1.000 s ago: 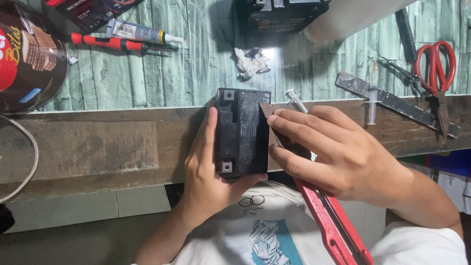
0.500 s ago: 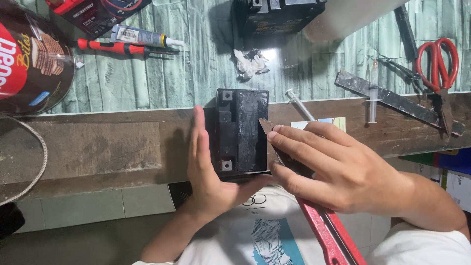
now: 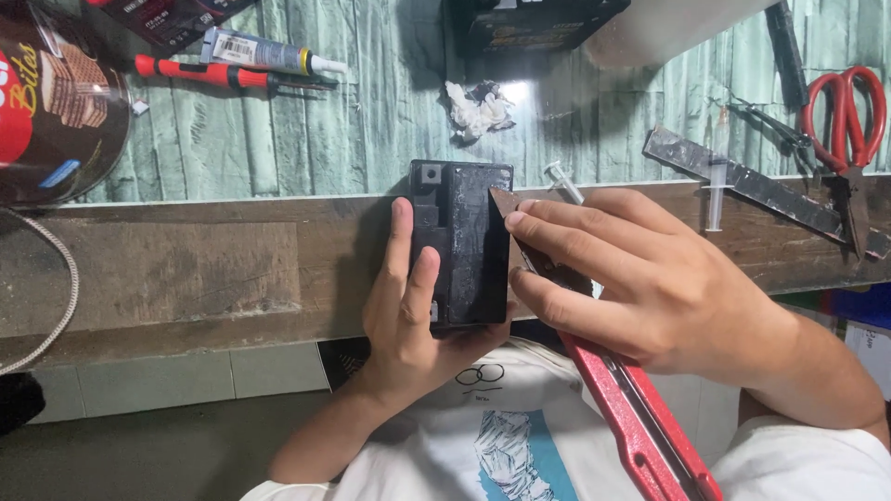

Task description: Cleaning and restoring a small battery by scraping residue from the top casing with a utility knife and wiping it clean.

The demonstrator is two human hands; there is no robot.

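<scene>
- Your left hand [image 3: 413,306] clasps the black box [image 3: 461,243] from its left side, fingers laid along its top, holding it down on the brown wooden ledge [image 3: 186,269] at the bench edge.
- Your right hand [image 3: 640,278] pinches the red-handled knife [image 3: 613,390], fingertips pressed near the blade, whose tip rests on the box's right upper edge.
- If the blade skids off the smooth casing, it could reach your left fingers, which lie close by.
- The syringe [image 3: 563,181] just beside could roll if nudged.
</scene>
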